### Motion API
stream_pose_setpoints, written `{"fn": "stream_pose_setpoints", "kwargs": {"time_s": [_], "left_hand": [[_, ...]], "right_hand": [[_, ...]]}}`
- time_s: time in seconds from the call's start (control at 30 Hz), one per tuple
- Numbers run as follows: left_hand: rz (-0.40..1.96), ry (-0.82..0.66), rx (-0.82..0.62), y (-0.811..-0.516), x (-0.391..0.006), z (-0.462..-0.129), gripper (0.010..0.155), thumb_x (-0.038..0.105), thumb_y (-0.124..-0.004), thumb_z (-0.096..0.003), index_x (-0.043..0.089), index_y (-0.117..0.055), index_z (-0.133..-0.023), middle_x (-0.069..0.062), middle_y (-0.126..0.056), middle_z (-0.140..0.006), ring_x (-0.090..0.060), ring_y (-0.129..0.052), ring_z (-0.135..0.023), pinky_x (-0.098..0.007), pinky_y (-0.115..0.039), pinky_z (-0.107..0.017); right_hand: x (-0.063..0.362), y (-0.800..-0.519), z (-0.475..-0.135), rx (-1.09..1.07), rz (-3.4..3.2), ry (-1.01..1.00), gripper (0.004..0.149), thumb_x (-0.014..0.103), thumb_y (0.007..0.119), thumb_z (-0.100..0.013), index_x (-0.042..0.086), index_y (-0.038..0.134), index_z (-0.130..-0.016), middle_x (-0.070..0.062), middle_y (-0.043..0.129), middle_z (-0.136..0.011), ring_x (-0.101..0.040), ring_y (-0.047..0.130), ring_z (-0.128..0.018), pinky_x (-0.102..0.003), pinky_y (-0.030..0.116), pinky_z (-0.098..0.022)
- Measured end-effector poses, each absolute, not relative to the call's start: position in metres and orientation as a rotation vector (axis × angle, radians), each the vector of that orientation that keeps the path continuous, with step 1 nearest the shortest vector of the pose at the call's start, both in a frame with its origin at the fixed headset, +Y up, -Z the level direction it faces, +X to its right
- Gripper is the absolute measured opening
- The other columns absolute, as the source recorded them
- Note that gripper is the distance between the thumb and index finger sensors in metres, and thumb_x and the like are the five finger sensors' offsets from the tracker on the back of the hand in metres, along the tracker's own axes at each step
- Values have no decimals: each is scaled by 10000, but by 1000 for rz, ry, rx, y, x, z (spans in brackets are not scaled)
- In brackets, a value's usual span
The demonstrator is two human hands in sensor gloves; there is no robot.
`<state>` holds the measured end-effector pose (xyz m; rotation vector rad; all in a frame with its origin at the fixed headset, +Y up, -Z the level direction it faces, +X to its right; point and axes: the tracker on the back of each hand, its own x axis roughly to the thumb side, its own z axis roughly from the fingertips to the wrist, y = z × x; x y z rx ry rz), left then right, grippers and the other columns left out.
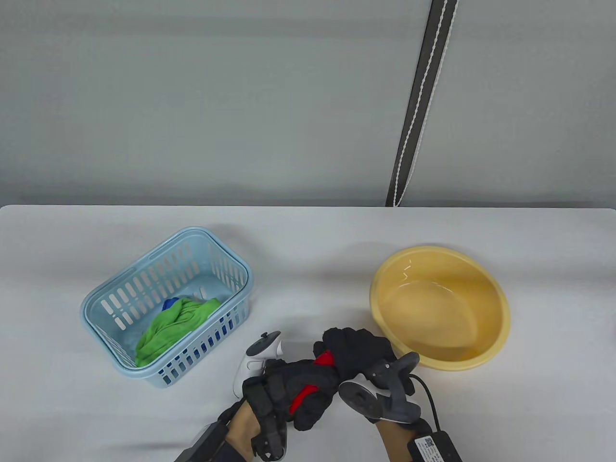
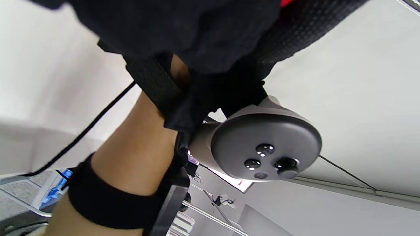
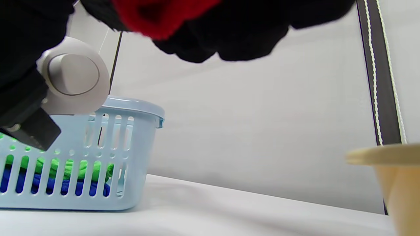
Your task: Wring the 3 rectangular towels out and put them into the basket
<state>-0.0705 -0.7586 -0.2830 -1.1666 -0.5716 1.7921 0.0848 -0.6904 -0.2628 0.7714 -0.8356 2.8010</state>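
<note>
Both hands, left (image 1: 284,390) and right (image 1: 358,353), clenched around red towel (image 1: 323,360) at lower centre, between basket (image 1: 120,288) and basin (image 1: 500,308). Probably soft, limp, wet-heavy, slippery; best gripped at opposite ends, twisting.

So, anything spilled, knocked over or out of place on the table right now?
Nothing stands out. The blue basket sits upright with the green towel on a blue towel. The yellow basin is upright, no puddles show, and both hands, left hand and right hand, grip the red towel.
</note>
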Motion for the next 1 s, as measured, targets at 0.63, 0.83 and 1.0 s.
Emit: {"fn": "stream_pose_setpoints", "kwargs": {"time_s": [0.63,0.83,1.0], "left_hand": [[1461,-548,-1064,-749,-80,-287,436,581,-760,-601,175,-835,-740,30,-1020,-444,-200,-1006,-186,-418,-888,-183],[1136,-535,-810,-728,-91,-283,574,599,-768,-590,122,-740,-907,-80,-982,-680,-302,-1023,-436,-503,-873,-383],[984,-499,-488,-703,-96,-270,702,588,-813,-550,110,-653,-1039,-149,-911,-857,-367,-993,-604,-560,-836,-495]], "right_hand": [[85,-688,-262,771,2926,-706,379,466,796,-546,165,773,-775,-51,970,-577,-258,1009,-357,-444,866,-260],[88,-682,-255,773,3011,-601,453,452,873,-513,217,737,-876,-72,940,-786,-301,1018,-589,-511,847,-420],[104,-672,-252,734,2973,-681,651,462,938,-465,238,662,-1010,-113,848,-967,-358,947,-790,-571,809,-525]]}}
